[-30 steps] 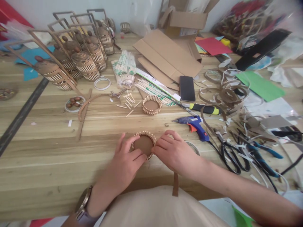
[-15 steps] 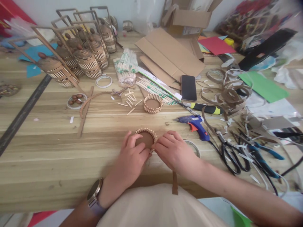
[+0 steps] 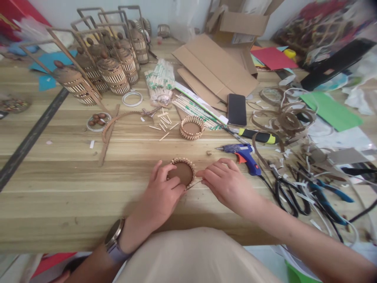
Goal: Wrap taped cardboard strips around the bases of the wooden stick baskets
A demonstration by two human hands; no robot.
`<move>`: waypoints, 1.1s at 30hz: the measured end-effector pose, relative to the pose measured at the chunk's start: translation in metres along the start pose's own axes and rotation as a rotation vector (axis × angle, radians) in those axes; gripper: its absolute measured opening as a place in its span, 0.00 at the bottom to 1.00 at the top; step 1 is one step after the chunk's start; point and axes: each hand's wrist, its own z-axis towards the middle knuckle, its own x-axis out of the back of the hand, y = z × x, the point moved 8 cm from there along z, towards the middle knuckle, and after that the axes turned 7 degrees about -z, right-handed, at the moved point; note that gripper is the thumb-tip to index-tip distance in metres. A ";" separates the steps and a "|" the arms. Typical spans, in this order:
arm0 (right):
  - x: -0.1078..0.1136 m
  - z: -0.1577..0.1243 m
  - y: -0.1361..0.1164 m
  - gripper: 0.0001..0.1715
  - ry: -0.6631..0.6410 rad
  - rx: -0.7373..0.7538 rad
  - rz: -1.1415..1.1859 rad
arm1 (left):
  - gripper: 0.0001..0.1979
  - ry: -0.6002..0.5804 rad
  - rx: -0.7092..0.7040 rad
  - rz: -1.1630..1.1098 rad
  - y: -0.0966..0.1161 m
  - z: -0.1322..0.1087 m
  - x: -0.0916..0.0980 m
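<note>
My left hand [image 3: 163,188] grips a small round base [image 3: 182,173] with a brown disc floor and a rim of short upright sticks. The thumb and fingers press the rim at its left and near side. To the right, my right hand [image 3: 225,182] pinches a thin brown strip [image 3: 194,184], seen almost edge-on, which runs from the near side of the rim. A similar stick-rimmed base [image 3: 192,127] stands just beyond, beside several loose short sticks [image 3: 164,122]. A blue glue gun [image 3: 240,151] lies to the right of my right hand.
Several stick-walled lanterns [image 3: 113,74] with tall handles stand back left. A phone [image 3: 236,110], cardboard [image 3: 215,65] and bagged sticks [image 3: 160,78] lie further back. Scissors [image 3: 287,196], pliers [image 3: 326,200] and coiled brown strips [image 3: 290,118] crowd the right. A bowl of brown beads [image 3: 98,121] is left.
My right hand has moved slightly right, away from the rim, drawing the strip out so it shows between both hands. The left hand keeps its hold on the base.
</note>
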 end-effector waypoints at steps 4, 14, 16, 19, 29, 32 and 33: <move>0.000 0.006 -0.003 0.17 -0.013 0.078 -0.048 | 0.10 -0.019 -0.015 0.005 -0.001 -0.002 -0.001; -0.008 0.010 -0.001 0.13 -0.064 0.101 -0.059 | 0.05 -0.072 0.030 0.008 0.006 0.011 -0.001; -0.006 0.010 -0.001 0.13 -0.030 0.108 -0.048 | 0.06 -0.029 0.003 0.004 0.008 0.017 -0.004; -0.004 0.009 0.000 0.14 0.015 0.117 -0.030 | 0.06 0.052 -0.042 -0.020 0.008 0.020 -0.007; -0.010 0.007 -0.006 0.13 0.005 0.100 0.084 | 0.04 -0.016 -0.042 0.023 0.007 0.016 0.001; -0.010 0.007 -0.005 0.13 0.008 0.091 0.094 | 0.06 -0.004 -0.021 0.027 0.008 0.022 -0.004; -0.009 0.007 -0.005 0.12 0.012 0.084 0.102 | 0.05 0.015 -0.020 0.021 0.009 0.024 -0.006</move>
